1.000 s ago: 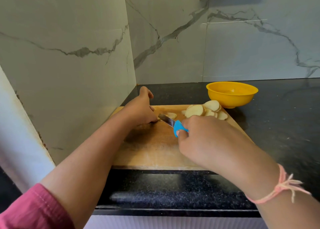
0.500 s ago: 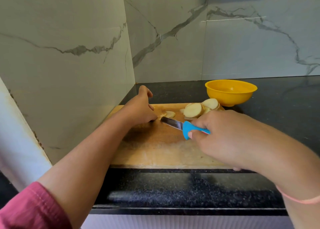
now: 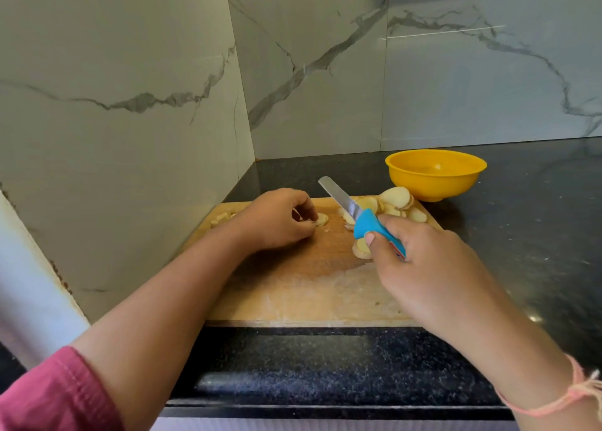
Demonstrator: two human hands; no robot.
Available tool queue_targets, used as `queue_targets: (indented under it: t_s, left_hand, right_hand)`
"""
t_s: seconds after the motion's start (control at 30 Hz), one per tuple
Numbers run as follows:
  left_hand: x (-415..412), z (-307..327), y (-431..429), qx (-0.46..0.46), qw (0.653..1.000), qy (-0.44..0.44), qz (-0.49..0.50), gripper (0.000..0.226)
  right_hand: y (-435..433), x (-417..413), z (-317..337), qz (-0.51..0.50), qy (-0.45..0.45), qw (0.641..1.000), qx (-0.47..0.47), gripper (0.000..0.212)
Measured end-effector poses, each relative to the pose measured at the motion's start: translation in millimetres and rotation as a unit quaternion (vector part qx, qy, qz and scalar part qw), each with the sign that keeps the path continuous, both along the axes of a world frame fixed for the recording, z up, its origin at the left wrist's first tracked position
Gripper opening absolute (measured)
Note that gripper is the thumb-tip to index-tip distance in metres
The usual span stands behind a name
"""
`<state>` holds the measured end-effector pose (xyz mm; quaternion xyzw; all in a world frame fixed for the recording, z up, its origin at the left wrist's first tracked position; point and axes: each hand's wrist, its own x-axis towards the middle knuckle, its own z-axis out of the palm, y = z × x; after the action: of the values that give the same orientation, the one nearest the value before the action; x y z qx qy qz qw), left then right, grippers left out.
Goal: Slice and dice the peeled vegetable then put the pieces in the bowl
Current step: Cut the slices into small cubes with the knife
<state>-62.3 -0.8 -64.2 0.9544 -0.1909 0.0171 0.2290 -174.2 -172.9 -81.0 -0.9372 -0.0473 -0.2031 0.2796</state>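
A wooden cutting board (image 3: 303, 287) lies on the black counter. My left hand (image 3: 277, 222) pinches a small pale slice (image 3: 321, 219) near the board's far edge. My right hand (image 3: 420, 267) grips a blue-handled knife (image 3: 355, 214), its blade lifted off the board and pointing up to the far left. A heap of round pale slices (image 3: 394, 202) sits at the board's far right corner, with more slices (image 3: 361, 246) under the knife handle. A few diced bits (image 3: 221, 218) lie at the far left corner. The yellow bowl (image 3: 435, 188) stands just behind the heap.
Marble walls close the corner on the left and behind. The black counter (image 3: 527, 235) stretches to the right of the board. The counter's front edge (image 3: 325, 411) runs just below the board.
The knife has lifted off the board and swung to the right, blade now pointing up. My left hand has curled its fingers onto a single slice.
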Motion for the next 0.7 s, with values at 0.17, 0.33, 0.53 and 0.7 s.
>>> queue_targets:
  t_s: [0.17, 0.33, 0.53, 0.7]
  left_hand:
    - [4, 3, 5, 0.041, 0.998, -0.018, 0.037, 0.008]
    - [9, 9, 26, 0.051, 0.989, -0.009, 0.14, 0.004]
    - [-2, 11, 17, -0.023, 0.999, 0.021, 0.039, 0.005]
    - [0, 4, 10, 0.047, 0.998, 0.006, 0.039, 0.006]
  right_hand:
    - [-2, 0, -2, 0.003, -0.004, 1.0, 0.021, 0.03]
    - [-4, 0, -3, 0.008, -0.004, 1.0, 0.025, 0.028]
    - [-4, 1, -3, 0.007, -0.003, 1.0, 0.024, 0.028]
    - [-3, 1, -3, 0.004, -0.001, 1.0, 0.016, 0.028]
